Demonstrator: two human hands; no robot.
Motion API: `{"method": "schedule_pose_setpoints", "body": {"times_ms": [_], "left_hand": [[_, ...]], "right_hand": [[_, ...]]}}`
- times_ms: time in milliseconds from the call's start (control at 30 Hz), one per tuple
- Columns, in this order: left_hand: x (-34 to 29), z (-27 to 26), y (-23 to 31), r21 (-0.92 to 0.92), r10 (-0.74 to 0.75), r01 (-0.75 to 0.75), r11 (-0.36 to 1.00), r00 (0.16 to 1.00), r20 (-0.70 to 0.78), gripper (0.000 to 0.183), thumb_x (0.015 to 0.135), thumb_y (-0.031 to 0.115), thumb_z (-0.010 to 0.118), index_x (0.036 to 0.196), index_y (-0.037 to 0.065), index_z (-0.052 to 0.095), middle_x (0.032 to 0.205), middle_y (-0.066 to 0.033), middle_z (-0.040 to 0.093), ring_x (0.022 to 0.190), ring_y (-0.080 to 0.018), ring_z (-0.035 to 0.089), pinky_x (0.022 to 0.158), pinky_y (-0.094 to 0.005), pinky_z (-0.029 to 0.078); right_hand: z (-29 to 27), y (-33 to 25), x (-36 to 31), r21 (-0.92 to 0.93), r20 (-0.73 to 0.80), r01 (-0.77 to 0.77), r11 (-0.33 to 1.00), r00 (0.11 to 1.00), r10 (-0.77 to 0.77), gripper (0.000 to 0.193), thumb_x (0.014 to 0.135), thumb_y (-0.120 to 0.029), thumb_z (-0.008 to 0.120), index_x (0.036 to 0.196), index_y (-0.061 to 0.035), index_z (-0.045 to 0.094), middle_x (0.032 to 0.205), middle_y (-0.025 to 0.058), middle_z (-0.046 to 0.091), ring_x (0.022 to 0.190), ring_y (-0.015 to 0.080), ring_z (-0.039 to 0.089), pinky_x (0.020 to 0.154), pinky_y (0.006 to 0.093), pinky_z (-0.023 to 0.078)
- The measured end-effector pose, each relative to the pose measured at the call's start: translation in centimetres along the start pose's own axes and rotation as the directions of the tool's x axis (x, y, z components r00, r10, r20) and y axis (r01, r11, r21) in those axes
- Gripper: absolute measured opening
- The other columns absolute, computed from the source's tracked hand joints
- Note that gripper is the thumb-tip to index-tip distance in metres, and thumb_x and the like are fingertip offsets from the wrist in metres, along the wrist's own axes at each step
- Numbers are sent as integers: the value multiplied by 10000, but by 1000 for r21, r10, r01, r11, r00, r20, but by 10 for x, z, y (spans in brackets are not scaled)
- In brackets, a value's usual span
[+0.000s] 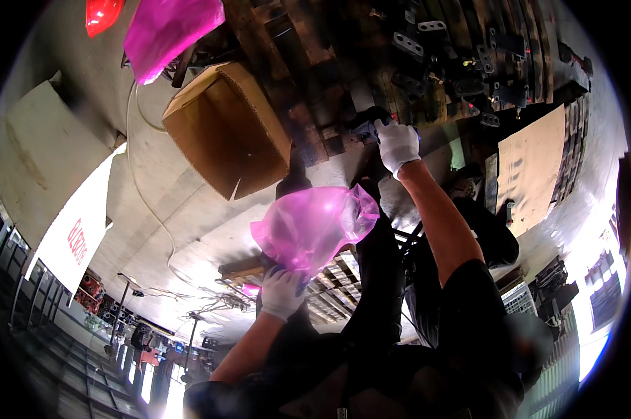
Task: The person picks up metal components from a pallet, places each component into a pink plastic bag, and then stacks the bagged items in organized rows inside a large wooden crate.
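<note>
My left hand (282, 293), in a white glove, is closed on the lower edge of a translucent pink plastic bag (305, 223). The bag spreads out in front of my legs, its crumpled end at the right. Farther forward, my right hand (398, 145), also gloved in white, has its fingers closed on a dark part (366, 126) at the near edge of a wooden pallet (308, 133). The part's exact shape is lost in shadow. Beyond that hand, several black metal brackets with holes (407, 45) lie scattered on the slats.
An open, upright-walled cardboard box (224, 133) stands left of the pallet. Behind it lies more pink plastic (172, 35), near a red object (104, 15). A pale cable (144, 195) crosses the floor. At the right a cardboard sheet (532, 167) lies on another stack of slats.
</note>
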State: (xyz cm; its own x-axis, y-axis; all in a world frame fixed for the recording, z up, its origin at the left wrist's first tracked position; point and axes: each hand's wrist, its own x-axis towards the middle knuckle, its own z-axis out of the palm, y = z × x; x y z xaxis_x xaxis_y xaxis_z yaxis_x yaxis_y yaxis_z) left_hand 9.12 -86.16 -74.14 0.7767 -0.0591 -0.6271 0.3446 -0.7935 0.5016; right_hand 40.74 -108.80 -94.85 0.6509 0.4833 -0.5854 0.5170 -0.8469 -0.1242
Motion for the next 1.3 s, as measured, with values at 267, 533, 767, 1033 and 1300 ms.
{"method": "schedule_pose_setpoints", "body": {"times_ms": [267, 533, 767, 1033, 1300], "left_hand": [[3, -7, 0, 1, 16, -16, 1000, 1000, -9, 334, 659, 198, 755, 965, 84, 687, 831, -94, 675, 838, -310, 660, 923, -478, 495], [-1, -7, -8, -20, -25, 25, 999, 1000, 3, 310, 740, 223, 727, 1030, 134, 666, 849, -55, 670, 844, -292, 659, 952, -488, 487], [5, -12, -5, -28, -17, 16, 999, 1000, -23, 318, 668, 210, 758, 949, 77, 689, 824, -97, 677, 829, -308, 662, 912, -467, 503], [3, -10, -14, -19, 41, -43, 999, 997, -61, 315, 657, 190, 765, 936, 72, 682, 802, -92, 660, 818, -319, 656, 911, -476, 501], [3, -12, -15, -1, 55, -55, 998, 998, -38, 326, 675, 202, 768, 958, 71, 674, 825, -105, 661, 839, -321, 654, 924, -477, 493]], "right_hand": [[-1, -22, 37, 229, 163, -467, 854, 883, 440, 334, 896, -275, 624, 1175, -96, 591, 1055, 185, 707, 989, 359, 699, 841, 458, 558], [-4, -25, 39, 285, 255, -639, 715, 769, 586, 462, 854, -357, 688, 1193, -64, 577, 1038, 205, 712, 1001, 398, 680, 854, 480, 546], [61, -35, -15, 416, 306, -844, 338, 480, 822, 499, 788, -279, 763, 1181, -36, 575, 994, 181, 720, 926, 369, 698, 823, 462, 552], [161, 9, -24, 595, 716, -804, 14, 538, 445, 127, 790, -176, 793, 828, -96, 702, 693, 3, 646, 565, 128, 578, 500, 291, 459], [101, -5, -23, 581, 736, -807, -109, 463, 493, 146, 806, -207, 750, 737, -116, 658, 634, 6, 571, 534, 139, 526, 486, 313, 427]]}}
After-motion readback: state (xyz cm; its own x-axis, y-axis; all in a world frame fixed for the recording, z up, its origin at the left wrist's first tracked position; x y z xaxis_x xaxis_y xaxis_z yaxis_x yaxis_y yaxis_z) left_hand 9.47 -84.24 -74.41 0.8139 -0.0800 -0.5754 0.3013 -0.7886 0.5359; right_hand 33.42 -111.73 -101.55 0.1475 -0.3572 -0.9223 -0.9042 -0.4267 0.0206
